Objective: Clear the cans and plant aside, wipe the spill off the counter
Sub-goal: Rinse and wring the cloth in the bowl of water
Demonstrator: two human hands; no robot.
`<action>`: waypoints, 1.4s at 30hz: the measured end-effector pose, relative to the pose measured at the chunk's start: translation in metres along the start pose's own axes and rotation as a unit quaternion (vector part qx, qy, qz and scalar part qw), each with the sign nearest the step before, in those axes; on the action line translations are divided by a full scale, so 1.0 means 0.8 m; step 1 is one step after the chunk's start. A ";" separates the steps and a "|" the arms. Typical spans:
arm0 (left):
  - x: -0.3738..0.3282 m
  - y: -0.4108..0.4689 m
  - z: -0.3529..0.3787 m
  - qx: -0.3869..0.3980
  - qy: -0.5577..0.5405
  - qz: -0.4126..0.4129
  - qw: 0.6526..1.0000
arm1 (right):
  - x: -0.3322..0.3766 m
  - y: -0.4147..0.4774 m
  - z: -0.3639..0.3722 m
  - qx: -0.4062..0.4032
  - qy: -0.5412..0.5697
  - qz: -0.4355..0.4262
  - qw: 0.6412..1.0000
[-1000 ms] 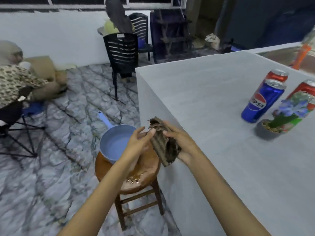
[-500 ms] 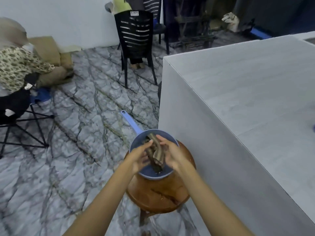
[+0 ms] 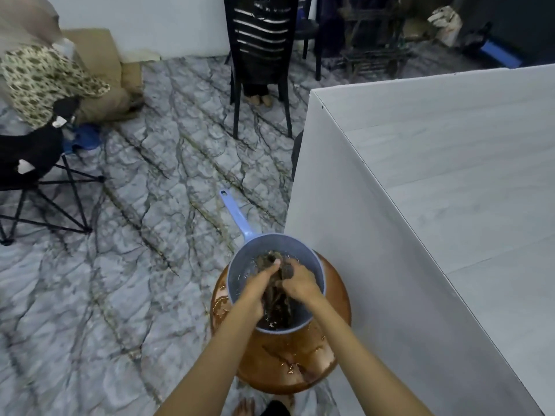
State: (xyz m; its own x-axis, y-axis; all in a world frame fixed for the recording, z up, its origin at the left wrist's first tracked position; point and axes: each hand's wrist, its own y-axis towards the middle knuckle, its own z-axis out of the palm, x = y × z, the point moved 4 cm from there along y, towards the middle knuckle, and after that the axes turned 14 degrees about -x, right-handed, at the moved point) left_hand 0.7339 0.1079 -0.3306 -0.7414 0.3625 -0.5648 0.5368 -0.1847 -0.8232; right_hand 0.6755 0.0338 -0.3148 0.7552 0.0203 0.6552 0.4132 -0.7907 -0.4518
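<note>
A brown striped cloth point(image 3: 275, 298) hangs bunched inside a blue plastic water scoop point(image 3: 240, 267) that stands on a round wooden stool point(image 3: 282, 364). My left hand point(image 3: 255, 291) and my right hand point(image 3: 298, 285) both grip the cloth over the scoop, one on each side of it. The grey counter point(image 3: 450, 175) fills the right side; its visible top is bare. The cans and the plant are out of view.
A black plastic chair point(image 3: 259, 55) stands on the marbled floor beyond the counter's corner. A person in a patterned top point(image 3: 39, 79) sits on a folding seat at far left. The stool top is wet. My foot point(image 3: 244, 408) shows below the stool.
My view has swung left and down, away from the cans and plant. Both hands carried the cloth from the counter's edge down into the scoop and now squeeze it there.
</note>
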 end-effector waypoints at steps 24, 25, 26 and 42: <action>-0.008 0.016 -0.012 -0.161 0.102 0.076 0.979 | -0.005 0.011 0.001 -0.066 0.004 0.084 0.994; -0.009 0.013 -0.013 -0.175 0.110 0.080 0.975 | -0.005 0.010 0.001 -0.084 -0.016 0.071 0.994; -0.010 0.012 -0.014 -0.186 0.119 0.080 0.972 | -0.005 0.011 0.002 -0.102 -0.022 0.064 0.992; -0.011 0.024 -0.009 -0.202 0.115 0.069 0.970 | -0.013 0.025 0.022 -0.195 0.120 0.172 0.958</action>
State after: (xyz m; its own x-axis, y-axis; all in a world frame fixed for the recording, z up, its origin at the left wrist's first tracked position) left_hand 0.7538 0.1079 -0.3407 -0.5662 0.5624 -0.6026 0.7735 0.1099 -0.6242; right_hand 0.6846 0.0290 -0.3416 0.6551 -0.3873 0.6487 -0.0965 -0.8945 -0.4366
